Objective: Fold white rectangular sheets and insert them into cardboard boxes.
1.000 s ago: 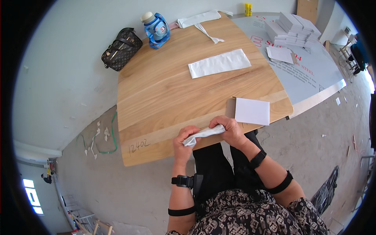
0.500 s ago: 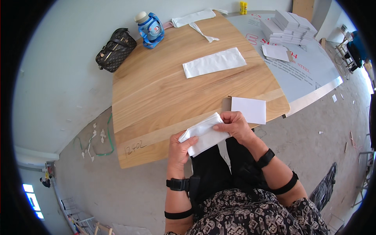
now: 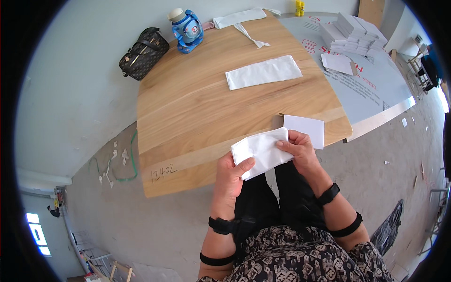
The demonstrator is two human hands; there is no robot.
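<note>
Both my hands hold a folded white cloth (image 3: 263, 152) just off the near edge of the wooden table (image 3: 188, 122). My left hand (image 3: 231, 171) grips its left end, thumb on top. At the opposite end my right hand (image 3: 300, 148) pinches it, the thumb pressing the upper face and the fingers mostly hidden behind. Close to the right hand, an open white box (image 3: 307, 129) lies at the table's front right. Farther back, a long folded white cloth (image 3: 264, 72) rests flat on the wood.
A dark patterned handbag (image 3: 143, 52) and a blue bottle (image 3: 189, 32) stand at the back left. More white cloth (image 3: 239, 19) lies at the far edge. On the grey sheet-covered table (image 3: 366, 101) are stacked white boxes (image 3: 354, 35), flat white cards (image 3: 337, 63) and yellow glue sticks (image 3: 299, 8).
My hands have shifted right with the folded cloth, which now looks flatter and squarer. My right thumb has moved nearer its right edge. The view has tilted slightly.
</note>
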